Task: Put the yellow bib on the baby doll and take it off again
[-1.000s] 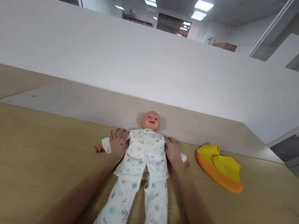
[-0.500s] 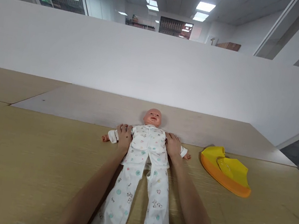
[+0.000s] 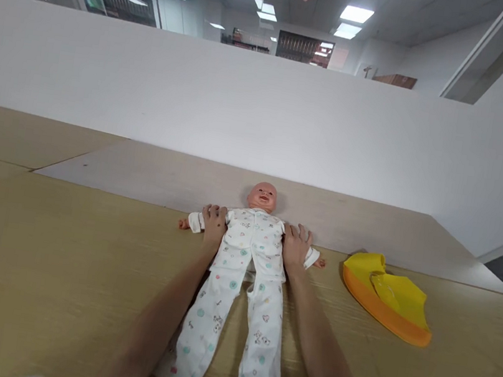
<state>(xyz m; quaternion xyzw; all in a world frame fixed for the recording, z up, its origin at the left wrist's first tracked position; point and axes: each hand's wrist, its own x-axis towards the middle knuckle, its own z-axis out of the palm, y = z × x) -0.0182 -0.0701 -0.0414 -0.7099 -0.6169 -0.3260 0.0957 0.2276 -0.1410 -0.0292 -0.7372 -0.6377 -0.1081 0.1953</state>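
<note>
Head view: baby doll between left hand and right hand

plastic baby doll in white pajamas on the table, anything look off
The plastic baby doll's white patterned pajama top looks rumpled, and its hem stands apart from the matching trousers at the waist, leaving a small gap. Nothing looks damaged.

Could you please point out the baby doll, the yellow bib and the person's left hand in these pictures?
Baby doll (image 3: 250,242): head view, on the chest of its white printed pajamas.
Yellow bib (image 3: 393,301): head view, on its yellow front.
Left hand (image 3: 214,224): head view, on the back of the hand.
</note>
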